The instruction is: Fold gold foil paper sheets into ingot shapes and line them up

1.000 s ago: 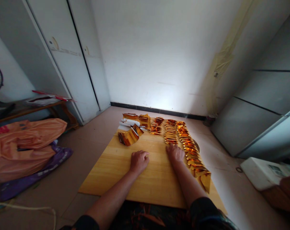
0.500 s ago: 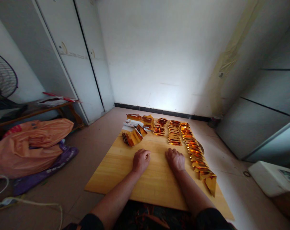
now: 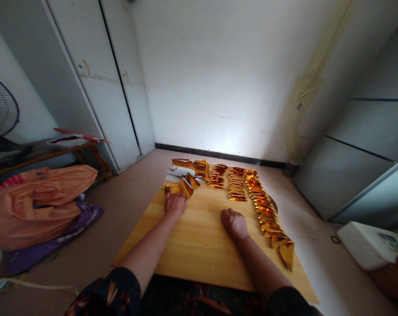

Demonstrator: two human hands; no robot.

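My left hand (image 3: 175, 203) is at the near edge of a loose, curved stack of gold foil paper (image 3: 184, 188), its fingers closed on the sheets; the fingertips are partly hidden. Lower on the wooden board (image 3: 199, 245), my right hand (image 3: 234, 223) rests with its fingers curled in, and nothing shows in it. To its right runs a long row of folded gold foil pieces (image 3: 264, 210), overlapping one another. Two shorter rows, a middle one (image 3: 237, 186) and a left one (image 3: 217, 176), lie farther back.
More gold foil paper (image 3: 202, 167) and a white bundle (image 3: 181, 171) lie at the board's back left corner. An orange bag (image 3: 47, 193) lies on the floor at left, near a low wooden bench (image 3: 100, 160). A white box (image 3: 366, 245) stands at right.
My left hand has moved forward and left from the bare board to the gold foil paper stack. The right hand stays curled in nearly the same place. The view has shifted slightly.
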